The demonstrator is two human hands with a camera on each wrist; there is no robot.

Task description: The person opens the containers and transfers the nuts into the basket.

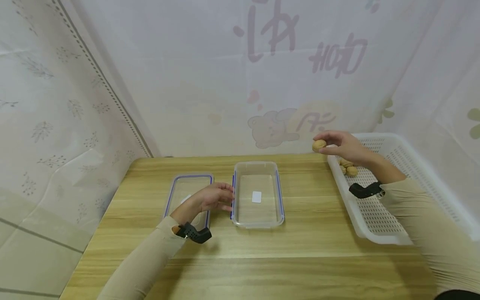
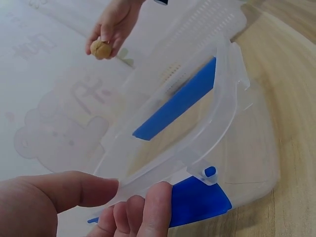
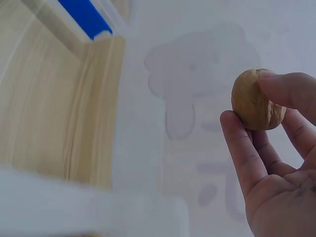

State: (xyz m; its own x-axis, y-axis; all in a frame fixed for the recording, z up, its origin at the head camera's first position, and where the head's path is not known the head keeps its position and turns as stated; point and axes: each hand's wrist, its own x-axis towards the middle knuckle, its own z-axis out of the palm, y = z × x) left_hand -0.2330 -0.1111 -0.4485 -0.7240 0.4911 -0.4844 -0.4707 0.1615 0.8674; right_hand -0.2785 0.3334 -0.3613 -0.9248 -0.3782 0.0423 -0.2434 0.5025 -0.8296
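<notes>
My right hand (image 1: 345, 146) pinches a walnut (image 1: 319, 145) between thumb and fingertips, raised above the near-left edge of a white perforated basket (image 1: 350, 204). The right wrist view shows the tan walnut (image 3: 252, 101) up close, with the thumb on one side and fingers on the other. Several more walnuts (image 1: 351, 171) lie inside the basket. At the middle of the table stands a clear plastic container (image 1: 245, 216) with blue side clips, its top uncovered. My left hand (image 1: 211, 197) grips its left side, thumb at the rim and fingers curled by the blue clip (image 2: 197, 200).
Left of the container, a clear lid (image 1: 178, 196) with a blue seal lies on the wooden table (image 1: 240, 266), partly under my left forearm. A white label (image 1: 256, 197) shows within the container. Printed white cloth (image 1: 187, 83) hangs behind the table and along its sides.
</notes>
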